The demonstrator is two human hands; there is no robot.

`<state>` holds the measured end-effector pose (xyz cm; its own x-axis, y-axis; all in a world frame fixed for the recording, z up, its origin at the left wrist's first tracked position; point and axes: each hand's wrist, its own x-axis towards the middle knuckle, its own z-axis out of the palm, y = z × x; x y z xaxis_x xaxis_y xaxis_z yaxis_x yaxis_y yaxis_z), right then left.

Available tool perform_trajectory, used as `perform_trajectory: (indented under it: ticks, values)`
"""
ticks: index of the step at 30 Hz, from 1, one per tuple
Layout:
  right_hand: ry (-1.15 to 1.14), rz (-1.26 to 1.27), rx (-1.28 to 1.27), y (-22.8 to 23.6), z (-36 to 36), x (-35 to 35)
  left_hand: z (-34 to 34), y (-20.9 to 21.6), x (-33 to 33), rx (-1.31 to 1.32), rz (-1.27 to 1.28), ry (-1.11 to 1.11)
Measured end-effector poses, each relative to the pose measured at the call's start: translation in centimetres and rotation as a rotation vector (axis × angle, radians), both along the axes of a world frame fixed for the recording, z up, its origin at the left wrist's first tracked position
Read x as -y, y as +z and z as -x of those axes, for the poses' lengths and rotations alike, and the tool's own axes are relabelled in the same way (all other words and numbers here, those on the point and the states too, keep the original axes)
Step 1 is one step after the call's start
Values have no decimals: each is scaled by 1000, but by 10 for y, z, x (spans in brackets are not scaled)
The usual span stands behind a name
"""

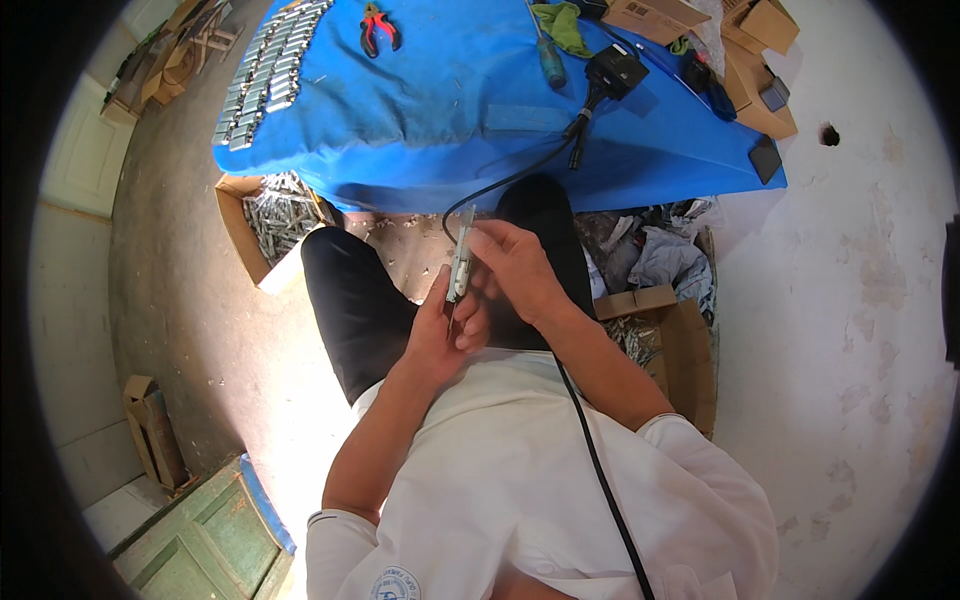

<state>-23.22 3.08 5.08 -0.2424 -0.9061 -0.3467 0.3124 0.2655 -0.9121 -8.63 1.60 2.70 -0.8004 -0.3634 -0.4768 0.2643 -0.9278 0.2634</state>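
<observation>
Over my lap, both hands hold a slim, silvery metal hardware part [461, 268], kept roughly upright. Its exact kind is not clear. My left hand [447, 325] grips the lower end, with the fingers curled around it. Higher up, my right hand [512, 262] pinches the part's side between thumb and fingers. On the blue-covered table [420, 110] ahead, several similar metal parts [268, 75] lie in neat rows at the left. Red-handled pliers [379, 32] rest near the table's far edge.
A screwdriver [552, 65], a green cloth [566, 28] and a black device [614, 72] with a cable lie at the table's right. An open carton [238, 228] of metal pieces stands below left; another carton [690, 350] is at my right. A black cable [600, 460] crosses my shirt.
</observation>
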Motion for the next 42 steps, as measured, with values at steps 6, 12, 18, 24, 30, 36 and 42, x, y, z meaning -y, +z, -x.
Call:
perform_trajectory:
  ticks: [6, 12, 18, 24, 30, 36, 42]
  values:
    - [7, 31, -12, -4, 3, 0, 0, -5, -2, 51, -73, 12]
    - [17, 31, 8, -5, 3, -1, 0, -5, -2, 56, -66, 23]
    - [8, 28, -10, -7, 3, -2, -2, -7, -2, 24, -30, 2]
    - [-5, 28, -17, -7, 2, -2, -2, -6, -2, 47, -39, 15]
    - [-24, 14, 13, -7, 2, -1, -4, -7, -2, 36, 6, -18]
    - [19, 46, 49, -9, 5, -2, -4, -7, -2, 79, 15, -9]
    - [11, 42, 46, -11, 5, -3, -4, -9, -2, 60, -16, -5]
